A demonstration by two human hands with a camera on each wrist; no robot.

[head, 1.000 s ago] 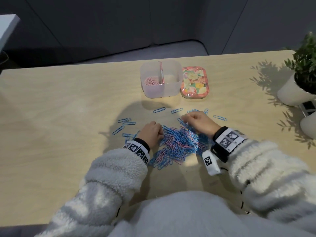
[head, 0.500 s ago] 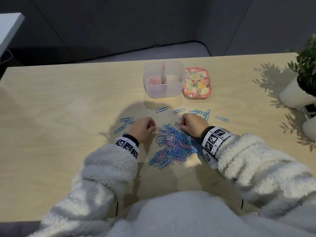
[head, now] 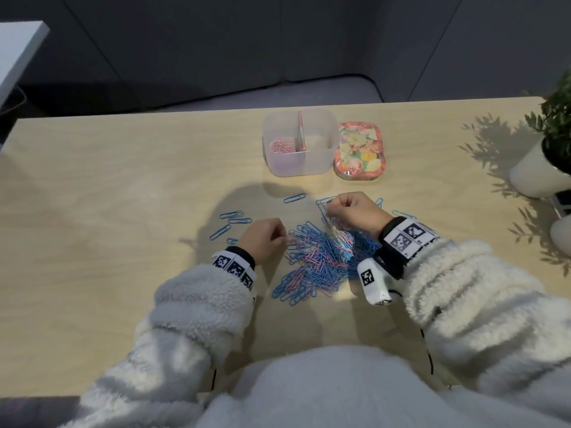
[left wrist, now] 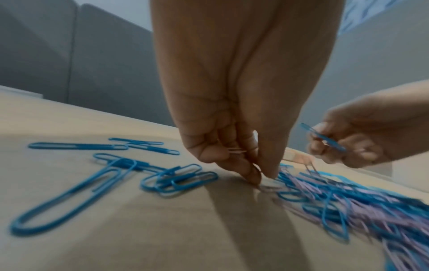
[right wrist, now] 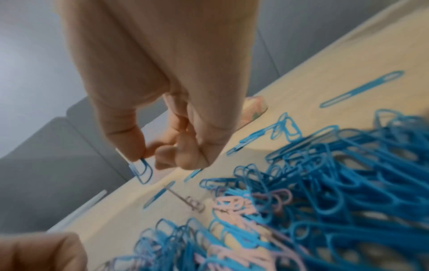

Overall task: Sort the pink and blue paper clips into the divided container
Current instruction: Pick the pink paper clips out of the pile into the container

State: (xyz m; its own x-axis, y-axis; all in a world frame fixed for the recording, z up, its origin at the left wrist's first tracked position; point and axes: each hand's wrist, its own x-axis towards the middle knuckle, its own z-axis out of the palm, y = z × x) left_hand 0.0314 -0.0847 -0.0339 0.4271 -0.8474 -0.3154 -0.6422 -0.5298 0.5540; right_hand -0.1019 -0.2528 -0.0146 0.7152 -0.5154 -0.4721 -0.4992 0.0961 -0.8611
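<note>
A heap of pink and blue paper clips (head: 321,257) lies on the wooden table (head: 108,211) in front of me. My left hand (head: 265,239) sits at the heap's left edge; its curled fingers hold pink clips (left wrist: 236,151) against the palm while thumb and fingertip pinch at a clip on the table. My right hand (head: 349,211), lifted over the heap's far right, pinches a blue clip (right wrist: 142,170) between thumb and forefinger. The translucent divided container (head: 299,146) stands beyond, with pink clips (head: 282,146) in its left compartment.
A floral lid (head: 360,151) lies right of the container. Loose blue clips (head: 230,220) are scattered left of the heap and others (head: 295,198) toward the container. A potted plant (head: 553,143) in a white pot stands at the table's right edge.
My right hand has lifted off the heap toward the container with a blue clip pinched. My left hand has shifted a little right to the heap's edge.
</note>
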